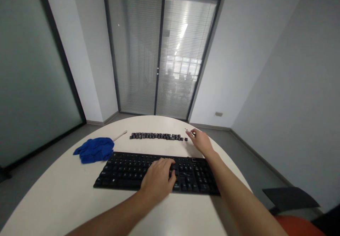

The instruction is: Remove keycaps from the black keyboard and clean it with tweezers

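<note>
A black keyboard [127, 168] lies on the pale round table, its right end partly covered by my right forearm. My left hand [158, 175] rests on the keyboard right of its middle, thumb and fingers apart over the keys, holding nothing that I can see. Past the keyboard, two uneven rows of loose black keycaps [155, 136] stretch across the table. My right hand [200, 141] is at the right end of these rows, fingers pinched on a small thin tool [186, 130] with a narrow pale tip. A single keycap [186, 139] sits just below its fingertips.
A crumpled blue cloth [97, 150] lies left of the keyboard, with a thin pale stick [120, 135] beside it. The table [47, 186] has a curved edge. At the lower right stands a chair with a dark part [290, 197] and a red seat [300, 225].
</note>
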Available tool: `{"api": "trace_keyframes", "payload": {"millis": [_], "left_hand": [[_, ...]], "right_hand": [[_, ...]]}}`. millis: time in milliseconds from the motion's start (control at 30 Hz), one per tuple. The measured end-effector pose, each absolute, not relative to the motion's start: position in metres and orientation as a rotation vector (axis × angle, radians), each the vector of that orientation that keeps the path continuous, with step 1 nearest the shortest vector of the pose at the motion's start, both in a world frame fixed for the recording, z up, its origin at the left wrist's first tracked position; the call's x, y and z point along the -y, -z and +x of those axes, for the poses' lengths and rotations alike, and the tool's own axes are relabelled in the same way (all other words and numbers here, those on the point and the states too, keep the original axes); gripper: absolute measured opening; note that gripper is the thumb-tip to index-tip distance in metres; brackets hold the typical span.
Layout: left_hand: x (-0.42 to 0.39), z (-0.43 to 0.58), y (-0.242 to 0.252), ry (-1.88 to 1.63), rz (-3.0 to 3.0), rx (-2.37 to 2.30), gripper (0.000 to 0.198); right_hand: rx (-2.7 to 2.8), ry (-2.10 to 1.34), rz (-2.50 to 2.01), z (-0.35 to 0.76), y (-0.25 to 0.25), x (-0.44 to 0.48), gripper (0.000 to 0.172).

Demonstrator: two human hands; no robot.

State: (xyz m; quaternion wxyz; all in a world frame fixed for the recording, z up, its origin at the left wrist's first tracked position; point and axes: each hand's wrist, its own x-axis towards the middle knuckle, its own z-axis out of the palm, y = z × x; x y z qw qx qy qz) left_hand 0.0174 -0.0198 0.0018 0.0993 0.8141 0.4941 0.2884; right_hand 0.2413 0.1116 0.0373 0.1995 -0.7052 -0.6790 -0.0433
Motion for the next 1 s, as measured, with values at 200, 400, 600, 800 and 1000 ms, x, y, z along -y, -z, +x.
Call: {"api": "trace_keyframes", "payload": {"millis": [200, 400, 600, 800, 1000], "left_hand": [[0.021, 0.017, -0.003, -0.844, 2.408, -1.480, 0.026], [0.022, 0.018, -0.002, -0.829, 2.414, -1.489, 0.026], [0.021, 0.018, -0.004, -0.821, 2.427, -1.484, 0.027], [0.021, 0.018, -0.002, -0.829, 2.427, -1.481, 0.027], [0.020, 0.018, -0.003, -0.827, 2.441, -1.475, 0.026]], "right_hand": [[1.680, 0.009, -1.693, 0.245, -0.064, -0.068, 0.050], [1.742, -0.249, -1.418, 0.257, -0.046, -0.033, 0.052], [1.750, -0.211, -1.423, 0.258, -0.037, -0.029, 0.057], [1.660, -0.251, -1.402, 0.259, -0.030, -0.039, 0.040], [1.593, -0.286, -1.386, 0.263, -0.024, -0.039, 0.044]]}}
